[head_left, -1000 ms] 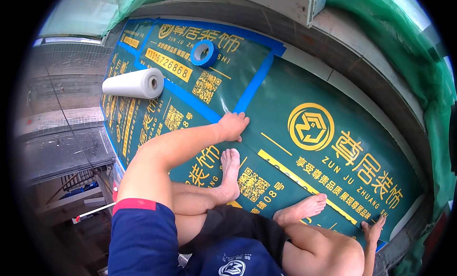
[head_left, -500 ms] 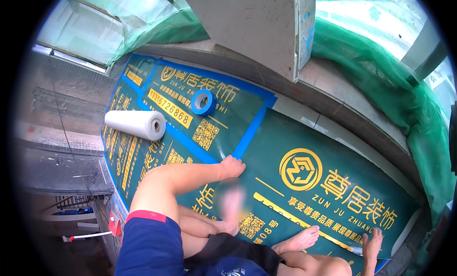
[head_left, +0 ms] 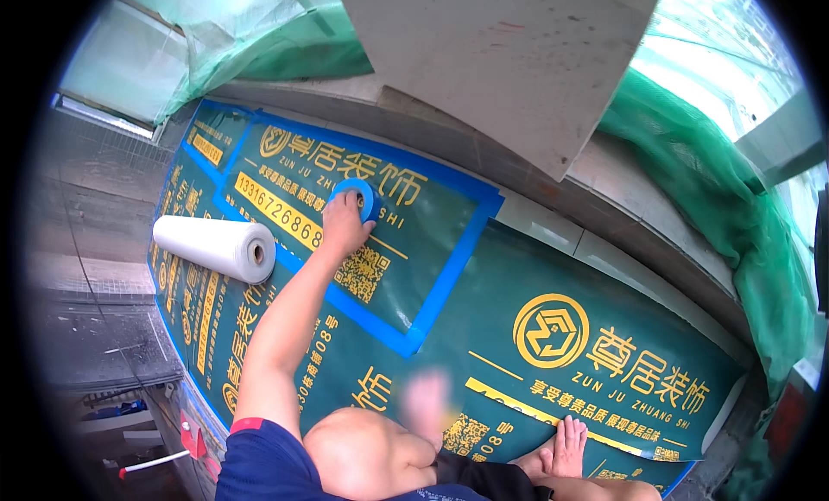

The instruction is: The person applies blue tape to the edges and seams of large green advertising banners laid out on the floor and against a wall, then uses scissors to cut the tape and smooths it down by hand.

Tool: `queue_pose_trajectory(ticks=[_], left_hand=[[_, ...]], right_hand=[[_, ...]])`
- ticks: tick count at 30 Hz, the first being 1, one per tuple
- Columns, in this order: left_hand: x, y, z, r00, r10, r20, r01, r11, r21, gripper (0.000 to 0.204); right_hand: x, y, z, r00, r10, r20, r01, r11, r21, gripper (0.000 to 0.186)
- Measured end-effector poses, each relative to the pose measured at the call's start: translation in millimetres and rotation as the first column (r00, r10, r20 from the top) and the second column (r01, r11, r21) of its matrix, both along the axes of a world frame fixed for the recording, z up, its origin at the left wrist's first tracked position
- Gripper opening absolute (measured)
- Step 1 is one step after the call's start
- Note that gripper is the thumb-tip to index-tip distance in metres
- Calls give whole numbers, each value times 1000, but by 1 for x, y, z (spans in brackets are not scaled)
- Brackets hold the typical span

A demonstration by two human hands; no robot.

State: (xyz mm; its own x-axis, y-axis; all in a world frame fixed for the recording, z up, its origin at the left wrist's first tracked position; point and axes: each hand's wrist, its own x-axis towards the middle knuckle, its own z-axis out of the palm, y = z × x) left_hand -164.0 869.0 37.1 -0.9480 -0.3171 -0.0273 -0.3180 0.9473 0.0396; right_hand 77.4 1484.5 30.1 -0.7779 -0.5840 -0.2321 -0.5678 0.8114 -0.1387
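A roll of blue tape (head_left: 371, 209) lies on the green printed protective sheet (head_left: 553, 268) toward the far left. My left hand (head_left: 344, 225) is on the roll, its fingers curled over the ring and the thumb at the near edge. Down by my bare foot at the lower right, my right hand (head_left: 566, 449) rests with fingers stretched out, near a seam where one sheet overlaps another. Strips of blue tape (head_left: 453, 281) run along the sheet's edges at the left; the right-hand sheet's far edge shows no tape.
Left of my left arm lies a white roll of plastic film (head_left: 207, 246). A grey panel (head_left: 509, 60) juts in at the top, above a stone ledge (head_left: 449, 134). Green netting (head_left: 691, 173) hangs at the right. A red-and-white object (head_left: 192, 440) sits at the lower left.
My left hand has gone from the sheet's middle to the tape roll and taken hold of it. My right hand has moved left from the sheet's right end to beside my foot.
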Motion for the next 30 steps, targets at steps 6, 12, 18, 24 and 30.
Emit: queue_pose_trajectory(ticks=[6,12,18,24,30], left_hand=[[2,-18,-30,978,70,197,-98,986,135,55],[-1,-4,1,931,303,203,-363,826,432,47],[11,78,53,970,85,228,-236,105,966,50],[22,211,98,895,-334,297,-405,-324,855,63],[32,287,118,786,-535,310,-507,-269,819,57]], right_hand=[[15,24,9,964,-251,87,253,967,-13,32],[36,65,36,810,-543,221,572,815,-93,26],[-49,47,41,700,-624,347,713,588,-383,27],[-179,-85,102,974,-102,202,217,674,-706,71],[-157,-112,96,723,-102,684,646,452,-615,78]])
